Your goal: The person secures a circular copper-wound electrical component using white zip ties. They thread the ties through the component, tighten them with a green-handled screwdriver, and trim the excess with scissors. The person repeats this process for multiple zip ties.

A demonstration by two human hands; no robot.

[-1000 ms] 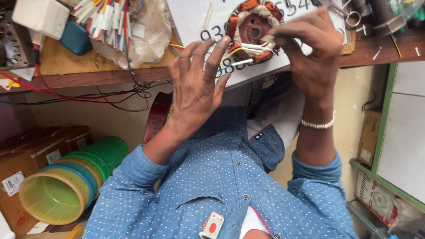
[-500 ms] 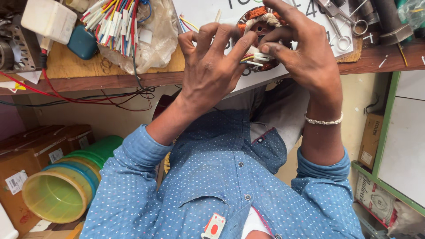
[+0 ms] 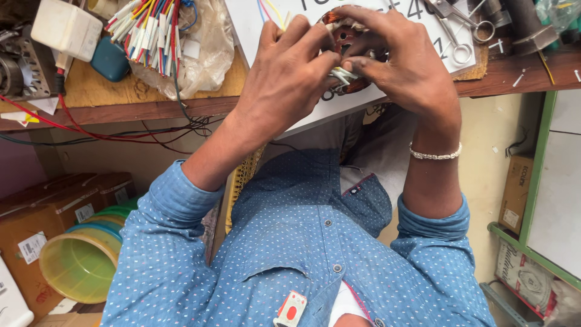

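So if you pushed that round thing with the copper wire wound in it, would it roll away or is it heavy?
The round copper-wound motor coil probably feels heavy for its size, since it looks like packed wire on metal. It seems to lie flat on the white board, so it would likely slide rather than roll. Its thin white wire ends, pinched between both hands, look bendy.

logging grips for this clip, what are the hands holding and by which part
Both hands, left hand and right hand, pinch the white lead wires of a copper-wound motor stator between fingertips, near the coil; the stator itself rests on the white board.
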